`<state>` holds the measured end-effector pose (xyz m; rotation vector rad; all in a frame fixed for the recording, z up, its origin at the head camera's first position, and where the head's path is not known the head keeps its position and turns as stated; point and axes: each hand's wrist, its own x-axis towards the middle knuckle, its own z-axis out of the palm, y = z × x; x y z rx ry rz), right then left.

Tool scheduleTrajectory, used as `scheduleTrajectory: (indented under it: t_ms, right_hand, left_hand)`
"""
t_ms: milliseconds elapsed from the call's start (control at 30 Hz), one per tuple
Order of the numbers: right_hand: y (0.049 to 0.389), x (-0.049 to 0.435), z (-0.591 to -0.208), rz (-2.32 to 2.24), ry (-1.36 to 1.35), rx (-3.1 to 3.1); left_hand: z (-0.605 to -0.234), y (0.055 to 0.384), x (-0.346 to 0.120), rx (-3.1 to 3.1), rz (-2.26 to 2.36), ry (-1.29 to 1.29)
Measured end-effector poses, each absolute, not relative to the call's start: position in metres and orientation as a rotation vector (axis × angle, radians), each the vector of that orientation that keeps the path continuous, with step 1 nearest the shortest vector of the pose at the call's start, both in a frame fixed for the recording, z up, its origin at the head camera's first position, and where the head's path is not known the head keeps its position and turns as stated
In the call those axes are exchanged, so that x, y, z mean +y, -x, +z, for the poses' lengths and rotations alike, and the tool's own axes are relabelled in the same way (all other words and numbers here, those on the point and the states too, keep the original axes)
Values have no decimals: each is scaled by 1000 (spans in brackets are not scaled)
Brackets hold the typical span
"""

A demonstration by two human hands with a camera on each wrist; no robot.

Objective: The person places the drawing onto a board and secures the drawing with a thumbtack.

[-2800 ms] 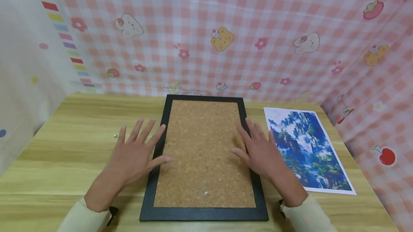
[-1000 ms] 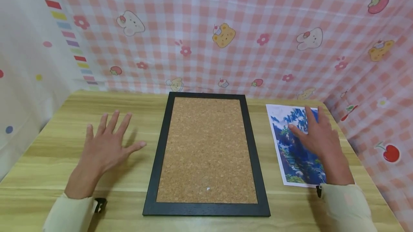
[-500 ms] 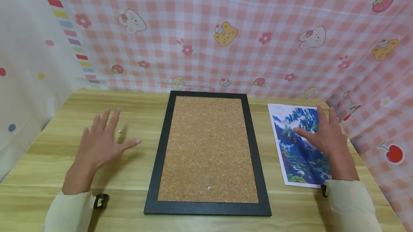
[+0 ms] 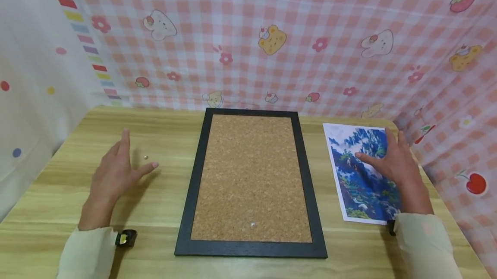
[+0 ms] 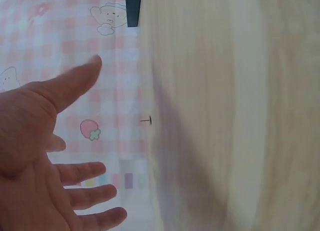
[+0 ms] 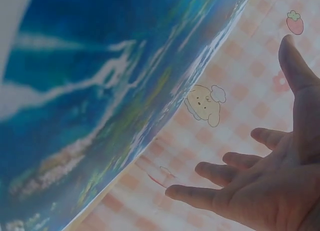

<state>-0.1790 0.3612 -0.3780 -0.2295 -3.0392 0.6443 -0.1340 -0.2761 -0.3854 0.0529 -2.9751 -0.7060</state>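
A black-framed cork board (image 4: 252,175) lies flat on the table. To its left my left hand (image 4: 110,177) hovers above the wood, thumb spread from the fingers, holding nothing. Close to its thumb a thumbtack (image 4: 146,157) stands point up; the left wrist view shows this tack (image 5: 147,120) beyond the fingers. On the right lies a printed landscape picture (image 4: 361,180) in blue and green with a white border. Over its right side is my right hand (image 4: 400,169), fingers extended and holding nothing. The right wrist view shows the print (image 6: 90,106) beside that hand (image 6: 270,191).
A small white speck (image 4: 253,224) shows near the cork's lower edge. The wood-grain table (image 4: 155,218) ends at a pink checked cloth (image 4: 240,46) behind and on the right. A pale cloth (image 4: 27,98) hangs on the left.
Both hands have moved apart from the board's sides, the left one leftward, the right one over the print. Lately the left hand has turned more edge-on. The view has shifted slightly.
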Motion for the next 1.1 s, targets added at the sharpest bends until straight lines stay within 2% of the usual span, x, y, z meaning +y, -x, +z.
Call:
scheduleTrajectory:
  t_ms: [567,733,1100]
  right_hand:
    - [186,382,-388,914,186,-3057]
    - [182,391,-390,1060,298,-3097]
    - [180,405,-386,1002,617,-3115]
  left_hand:
    - [-387,142,-290,-3143,-999,-178]
    - [-391,144,-296,-3146,-1026,-216]
    - [-400,146,-302,-3091,-1052,-224]
